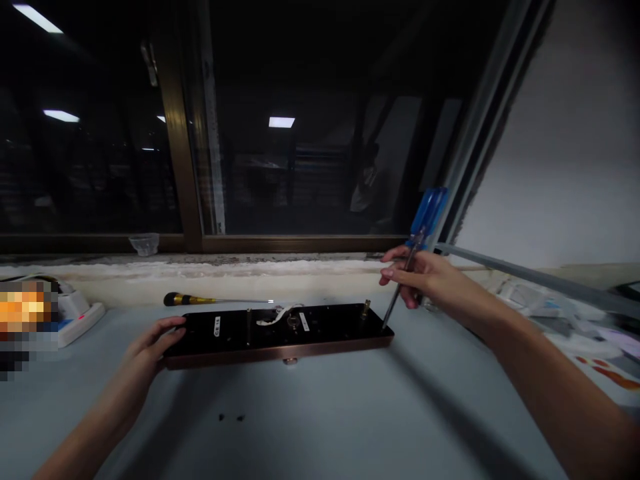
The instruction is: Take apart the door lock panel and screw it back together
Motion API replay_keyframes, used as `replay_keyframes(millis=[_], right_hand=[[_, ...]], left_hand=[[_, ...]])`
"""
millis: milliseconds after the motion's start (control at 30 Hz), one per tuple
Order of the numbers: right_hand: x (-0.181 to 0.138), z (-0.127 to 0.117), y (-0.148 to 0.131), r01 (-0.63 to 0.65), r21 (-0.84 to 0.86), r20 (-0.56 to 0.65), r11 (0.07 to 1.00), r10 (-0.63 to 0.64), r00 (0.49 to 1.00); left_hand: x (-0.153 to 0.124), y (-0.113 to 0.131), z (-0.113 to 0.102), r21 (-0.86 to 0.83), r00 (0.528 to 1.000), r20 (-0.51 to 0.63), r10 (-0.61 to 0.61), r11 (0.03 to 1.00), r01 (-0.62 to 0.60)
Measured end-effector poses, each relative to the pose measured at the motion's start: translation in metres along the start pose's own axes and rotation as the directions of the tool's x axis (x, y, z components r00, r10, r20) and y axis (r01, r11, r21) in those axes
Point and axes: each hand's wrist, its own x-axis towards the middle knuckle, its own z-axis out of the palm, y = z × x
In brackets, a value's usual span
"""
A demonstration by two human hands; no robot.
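Note:
A long dark panel with a copper-coloured rim (280, 333) lies flat on the grey table, its inner side up, with white labels, a white ribbon cable and small brass posts. My left hand (153, 343) rests against the panel's left end, fingers curled on its edge. My right hand (425, 277) pinches the shaft of a blue-handled screwdriver (425, 217), held nearly upright with its tip down at the panel's right end.
A second screwdriver with a black and yellow handle (200, 300) lies behind the panel. Two small dark screws (230, 418) sit on the table in front. A white power strip (77, 313) is at the left, papers (575, 327) at the right, a dark window behind.

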Motion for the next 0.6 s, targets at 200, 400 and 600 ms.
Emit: replay_keyframes(millis=[200, 400, 600], right_hand=[[-0.007, -0.012, -0.003, 0.023, -0.007, 0.113, 1.0, -0.022, 0.993], [-0.004, -0.006, 0.003, 0.078, -0.206, -0.061, 0.975, -0.092, 0.994], [-0.011, -0.006, -0.012, -0.022, 0.031, 0.139, 0.999, 0.018, 0.99]], left_hand=[[-0.001, 0.001, 0.001, -0.036, 1.0, -0.004, -0.018, 0.999, 0.017], [0.0, 0.0, 0.001, -0.03, 1.0, -0.009, -0.011, 0.999, 0.011], [-0.004, 0.004, -0.001, -0.006, 0.999, 0.033, -0.01, 1.0, 0.01]])
